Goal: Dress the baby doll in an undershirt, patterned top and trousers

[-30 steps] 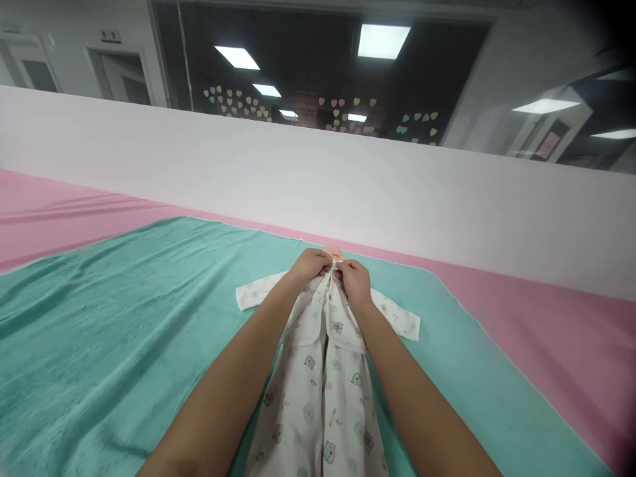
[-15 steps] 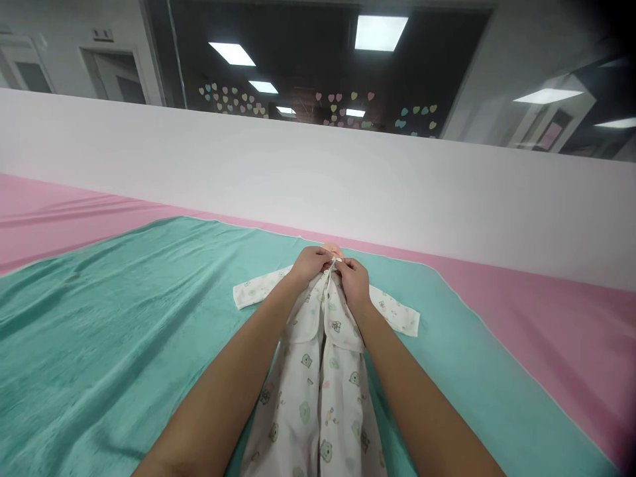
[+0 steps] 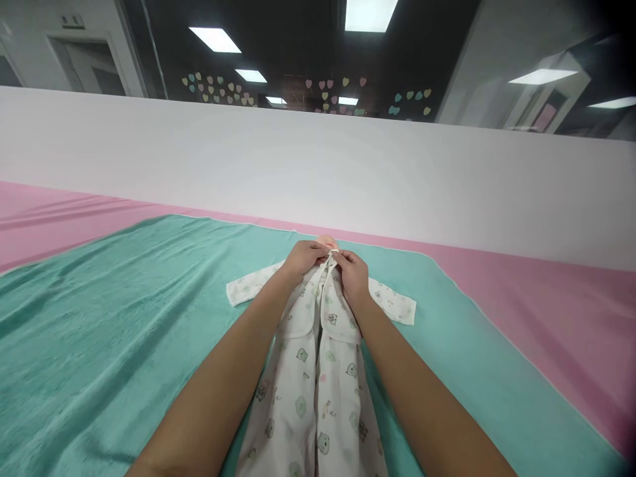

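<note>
A white baby romper [image 3: 313, 377] with small animal prints lies lengthwise on a teal towel [image 3: 114, 331], sleeves spread to both sides. It is on a doll whose pinkish head [image 3: 326, 242] just peeks out above the collar. My left hand [image 3: 304, 258] and my right hand [image 3: 352, 275] are both closed at the neckline. Their fingertips pinch the two front edges of the romper together at the top. My forearms run along either side of the garment.
The teal towel lies on a pink sheet [image 3: 546, 311]. A long white panel [image 3: 318, 165] stands behind it. Beyond are dark glass with pastel heart stickers [image 3: 328, 93] and ceiling lights.
Both hands stay pinched at the collar with only small finger movement. The view has tilted slightly, shifting the scene up and left.
</note>
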Motion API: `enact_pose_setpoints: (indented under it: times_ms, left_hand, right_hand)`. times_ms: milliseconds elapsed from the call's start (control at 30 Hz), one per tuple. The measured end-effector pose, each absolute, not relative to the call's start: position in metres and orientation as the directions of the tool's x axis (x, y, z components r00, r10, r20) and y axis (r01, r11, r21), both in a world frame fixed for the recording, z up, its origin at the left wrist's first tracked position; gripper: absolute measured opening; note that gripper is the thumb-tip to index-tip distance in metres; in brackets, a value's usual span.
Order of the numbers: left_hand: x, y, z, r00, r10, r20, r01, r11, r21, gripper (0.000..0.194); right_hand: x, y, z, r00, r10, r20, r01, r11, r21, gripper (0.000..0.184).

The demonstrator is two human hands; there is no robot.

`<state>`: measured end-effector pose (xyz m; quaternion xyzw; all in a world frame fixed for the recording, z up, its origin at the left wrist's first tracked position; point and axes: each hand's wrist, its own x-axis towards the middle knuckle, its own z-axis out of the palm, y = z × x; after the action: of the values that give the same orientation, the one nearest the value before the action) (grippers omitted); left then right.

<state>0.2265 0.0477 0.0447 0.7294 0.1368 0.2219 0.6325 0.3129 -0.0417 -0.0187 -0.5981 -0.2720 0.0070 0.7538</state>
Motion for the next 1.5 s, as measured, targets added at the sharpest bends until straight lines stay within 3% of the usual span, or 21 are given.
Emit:
enact_pose_setpoints:
  times_ms: [133,367,633,867,1033,1167,1333,1500]
  left_hand:
    - [0.229,0.048,0.044,0.866,0.475,0.153,-0.073,-0.183,0.98,0.012]
    - [0.232,0.055,0.038,0.881,0.464,0.095,-0.072,-0.066,0.995,0.006]
    - [0.23,0.052,0.04,0.865,0.49,0.105,-0.059,-0.109,0.992,0.012]
    - [0.23,0.056,0.04,0.883,0.451,0.133,-0.005,-0.273,0.962,0.023]
    - [0.235,0.055,0.038,0.854,0.494,0.161,0.03,-0.357,0.934,0.03]
    - [0.238,0.057,0.037,0.851,0.498,0.168,0.031,-0.367,0.93,0.029]
    - [0.239,0.058,0.034,0.842,0.506,0.185,0.0,-0.343,0.939,0.013]
    - [0.24,0.058,0.032,0.831,0.525,0.18,-0.023,-0.292,0.956,0.005]
  right_hand:
    - [0.313,-0.043,-0.018,0.856,0.339,0.392,0.299,0.294,-0.908,0.035]
    - [0.312,-0.049,-0.016,0.814,0.366,0.451,0.423,0.159,-0.892,0.03]
    - [0.301,-0.056,-0.012,0.752,0.385,0.535,0.546,0.092,-0.833,0.024]
    - [0.288,-0.06,-0.006,0.578,0.478,0.661,0.801,-0.179,-0.572,0.034]
    - [0.281,-0.06,-0.005,0.536,0.524,0.662,0.833,-0.457,-0.312,0.038]
    - [0.276,-0.059,-0.003,0.483,0.553,0.679,0.838,-0.516,-0.176,0.034]
    - [0.278,-0.059,-0.004,0.508,0.525,0.683,0.834,-0.497,-0.238,0.036]
    - [0.285,-0.062,-0.009,0.655,0.388,0.648,0.754,-0.281,-0.594,0.043]
